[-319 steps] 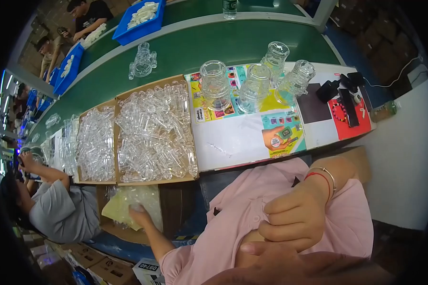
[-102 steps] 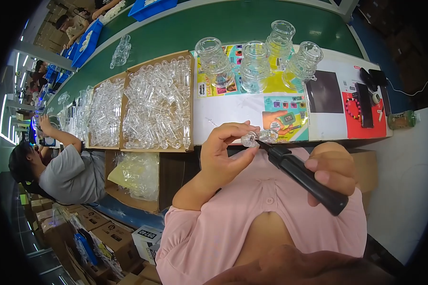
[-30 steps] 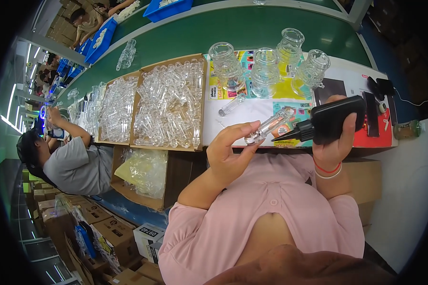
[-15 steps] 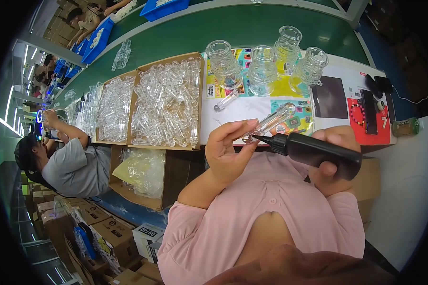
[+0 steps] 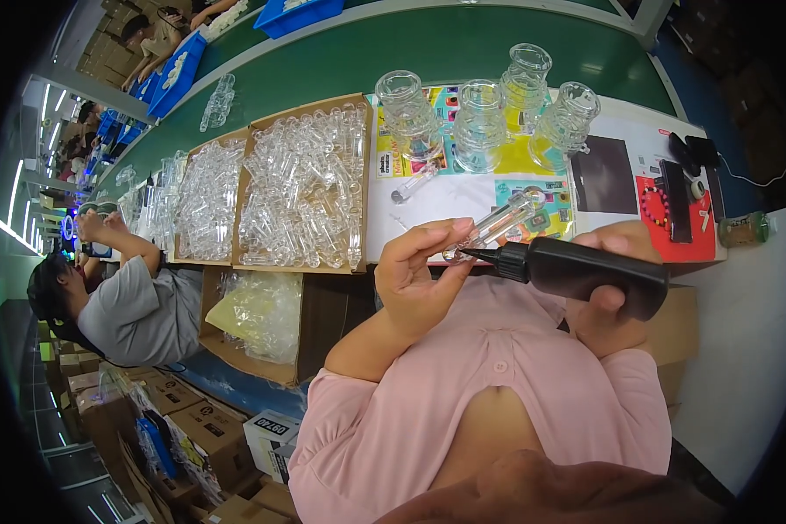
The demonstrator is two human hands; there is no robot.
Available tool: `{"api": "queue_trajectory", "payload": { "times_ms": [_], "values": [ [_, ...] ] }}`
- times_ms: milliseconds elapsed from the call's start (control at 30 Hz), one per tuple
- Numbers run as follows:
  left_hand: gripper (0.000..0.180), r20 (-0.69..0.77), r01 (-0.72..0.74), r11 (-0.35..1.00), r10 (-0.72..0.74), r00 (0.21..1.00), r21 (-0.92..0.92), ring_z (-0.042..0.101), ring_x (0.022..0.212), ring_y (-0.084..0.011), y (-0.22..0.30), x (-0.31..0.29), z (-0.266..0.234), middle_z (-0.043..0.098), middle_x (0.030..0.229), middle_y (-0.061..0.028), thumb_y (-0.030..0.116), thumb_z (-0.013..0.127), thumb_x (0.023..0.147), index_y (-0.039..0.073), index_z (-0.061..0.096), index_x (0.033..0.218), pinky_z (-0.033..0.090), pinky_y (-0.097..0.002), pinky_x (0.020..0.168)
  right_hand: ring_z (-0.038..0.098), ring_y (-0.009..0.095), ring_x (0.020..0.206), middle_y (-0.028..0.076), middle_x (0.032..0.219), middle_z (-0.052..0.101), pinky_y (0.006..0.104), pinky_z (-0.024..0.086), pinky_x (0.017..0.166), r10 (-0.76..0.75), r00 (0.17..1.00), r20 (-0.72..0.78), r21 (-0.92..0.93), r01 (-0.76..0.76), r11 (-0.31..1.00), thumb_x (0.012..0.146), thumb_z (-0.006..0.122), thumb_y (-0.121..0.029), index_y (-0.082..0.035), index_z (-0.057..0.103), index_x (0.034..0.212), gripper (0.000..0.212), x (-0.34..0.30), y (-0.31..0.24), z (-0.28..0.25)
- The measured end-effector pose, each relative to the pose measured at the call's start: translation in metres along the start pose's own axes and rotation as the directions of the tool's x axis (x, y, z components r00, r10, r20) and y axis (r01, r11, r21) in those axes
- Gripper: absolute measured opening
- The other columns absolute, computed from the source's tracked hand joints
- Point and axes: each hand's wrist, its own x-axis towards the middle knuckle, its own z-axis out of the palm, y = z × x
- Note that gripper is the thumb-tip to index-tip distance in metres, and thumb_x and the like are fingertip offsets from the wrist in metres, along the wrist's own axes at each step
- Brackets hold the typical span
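Note:
Between the thumb and fingers of my left hand [image 5: 424, 275] is a clear tube-shaped part [image 5: 502, 220], tilted up to the right with a round end away from me. My right hand [image 5: 616, 293] is wrapped round a black squeeze bottle [image 5: 598, 275], held nearly level. The bottle's pointed nozzle meets the near end of the clear part, at my left fingertips. Whether any liquid comes out is too small to tell. A similar short clear tube [image 5: 417, 182] lies on the white sheet just beyond my left hand.
Two cardboard trays [image 5: 367, 188] of clear parts stand left of my hands. Several clear ribbed glass vessels [image 5: 480, 127] stand beyond them. At the right lie a black phone [image 5: 676, 201], a bead bracelet [image 5: 655, 208] and a jar [image 5: 744, 230]. A co-worker in grey [image 5: 144, 310] sits at left.
Both hands keep their hold, and the nozzle stays at the end of the clear part. The bottle has shifted very slightly. The co-worker's arms and head have moved a little.

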Motion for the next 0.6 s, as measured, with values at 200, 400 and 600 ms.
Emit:
{"api": "queue_trajectory", "payload": {
  "times_ms": [200,400,600],
  "values": [
    [0.049,0.052,-0.068,0.995,0.064,0.997,0.079,0.059,0.096,-0.0268,0.005,0.006,0.000,0.058,0.102,-0.0198,-0.018,0.061,0.065,0.000,0.044,0.107,0.050,-0.0320,0.081,0.048,0.016,0.072,0.010,0.085,0.047,0.0251,0.043,0.061,0.174,0.977,-0.119,0.041,-0.170,0.984,0.084,0.045,-0.053,-0.003,0.043,0.105,0.054,0.009,0.001,0.009],
    [0.052,0.107,-0.144,0.963,0.122,0.987,0.229,0.061,0.090,-0.0275,0.007,0.008,-0.004,0.060,0.097,-0.0183,-0.020,0.061,0.060,0.000,0.046,0.106,0.053,-0.0285,0.069,0.051,0.017,0.075,0.009,0.087,0.054,0.0274,0.044,0.065,0.247,0.967,-0.064,0.135,-0.237,0.962,0.084,0.049,-0.048,-0.002,0.045,0.103,0.050,0.013,-0.001,0.003],
    [0.053,0.145,-0.218,0.921,0.180,0.973,0.322,0.061,0.088,-0.0275,0.007,0.011,-0.005,0.062,0.095,-0.0170,-0.021,0.061,0.057,0.000,0.047,0.104,0.053,-0.0278,0.065,0.058,0.021,0.076,0.008,0.088,0.062,0.0317,0.045,0.067,0.043,0.997,0.060,0.045,-0.045,0.998,0.084,0.055,-0.034,-0.002,0.049,0.105,0.039,0.015,-0.002,-0.011]
  ]
}}
